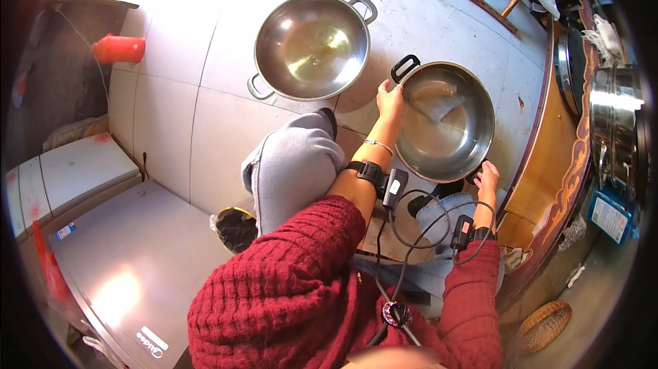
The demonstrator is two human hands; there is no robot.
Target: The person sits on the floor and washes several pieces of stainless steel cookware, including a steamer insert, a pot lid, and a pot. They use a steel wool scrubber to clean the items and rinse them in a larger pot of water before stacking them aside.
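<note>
A steel pot (475, 112) with black handles sits low before me, near my feet. Shallow cloudy water and a grey mesh-like cloth (437, 104) are inside it. My left hand (389, 99) grips the pot's left side at the rim, just below the upper black handle (405, 67). At the lower right, my right hand (487, 179) holds the pot by its other handle, which the fingers mostly hide. Beyond my left knee, a wide two-handled steel pan (277, 34) rests on the tiled floor with clear liquid in it.
A wooden cabinet (542, 163) borders the right side, with stacked steel cookware (614, 122) on it. A wooden stool (488, 6) lies at the upper right. To the left are a red plastic container (119, 49) and a Midea appliance (149, 250). Black cables (419, 245) hang between my forearms.
</note>
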